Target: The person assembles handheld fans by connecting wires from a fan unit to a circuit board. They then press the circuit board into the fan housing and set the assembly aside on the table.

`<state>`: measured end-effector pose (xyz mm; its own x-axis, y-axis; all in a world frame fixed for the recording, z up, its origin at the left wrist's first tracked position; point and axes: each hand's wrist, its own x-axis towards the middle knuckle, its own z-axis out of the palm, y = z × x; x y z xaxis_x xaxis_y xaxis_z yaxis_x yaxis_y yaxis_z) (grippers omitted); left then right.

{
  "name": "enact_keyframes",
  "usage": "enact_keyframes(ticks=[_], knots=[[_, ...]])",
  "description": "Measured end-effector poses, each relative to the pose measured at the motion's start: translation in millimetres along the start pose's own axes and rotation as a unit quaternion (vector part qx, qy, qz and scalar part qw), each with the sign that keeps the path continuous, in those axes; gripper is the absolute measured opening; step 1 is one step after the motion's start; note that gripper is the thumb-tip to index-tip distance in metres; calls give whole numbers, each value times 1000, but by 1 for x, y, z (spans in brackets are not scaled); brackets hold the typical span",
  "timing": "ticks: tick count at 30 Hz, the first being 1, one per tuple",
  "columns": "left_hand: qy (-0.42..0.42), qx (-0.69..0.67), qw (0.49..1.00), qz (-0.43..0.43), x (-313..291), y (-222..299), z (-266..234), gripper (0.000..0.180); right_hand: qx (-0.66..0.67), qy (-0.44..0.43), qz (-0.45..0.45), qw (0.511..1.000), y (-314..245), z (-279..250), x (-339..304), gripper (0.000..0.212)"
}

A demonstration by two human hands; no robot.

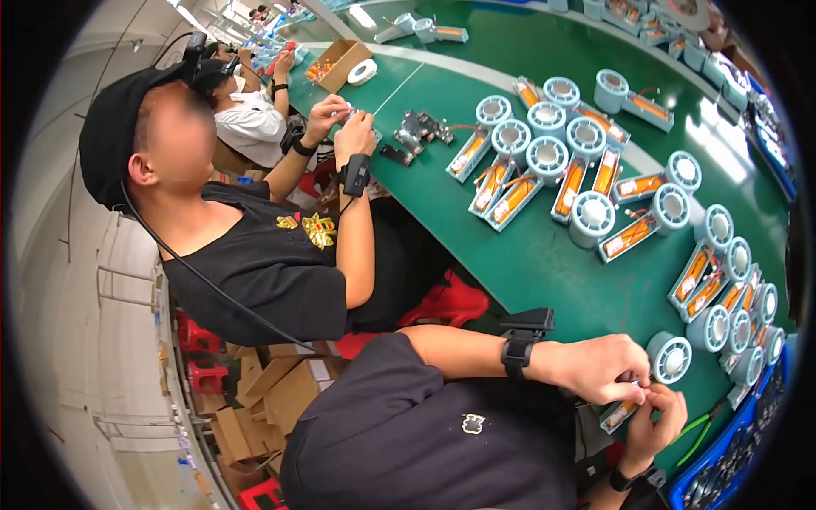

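My left hand (599,367) and my right hand (659,425) meet over a light-blue handheld fan (670,357) at the near edge of the green table. This fan has a round grilled head, and part of its opened handle (618,416) shows below my fingers. Both hands are closed, thumb and fingertips pinched together where the head joins the handle. What lies between the fingertips is too small and covered to make out. Just right of my right hand lie green-handled pliers (699,435).
Several similar fans (544,157) with orange cells in open handles stand across the table (527,263), more at the right (718,327). A blue tray (680,489) of dark parts sits at lower right. On my left a co-worker (255,246) handles small parts near dark pieces (416,134).
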<state>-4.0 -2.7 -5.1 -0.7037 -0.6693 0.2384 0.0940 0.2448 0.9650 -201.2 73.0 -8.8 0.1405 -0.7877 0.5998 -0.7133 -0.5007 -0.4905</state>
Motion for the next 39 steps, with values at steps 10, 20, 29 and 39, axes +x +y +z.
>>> enact_keyframes(ticks=[10, 20, 29, 39], knots=[[-11, 36, 999, -18, -6, 7, -1, 23, 4, 74, 45, 996, -5, 0, -17, 17], [-52, 112, 992, -8, 13, 23, 8, 34, 110, -267, 308, 906, -23, -60, 3, 20], [-204, 270, 915, 219, 56, -14, 1, 29, -211, -306, 105, 922, -24, -63, 1, 13], [85, 295, 923, 230, 36, -42, 46, 21, -1, -6, 330, 944, -24, -16, -29, 17]])
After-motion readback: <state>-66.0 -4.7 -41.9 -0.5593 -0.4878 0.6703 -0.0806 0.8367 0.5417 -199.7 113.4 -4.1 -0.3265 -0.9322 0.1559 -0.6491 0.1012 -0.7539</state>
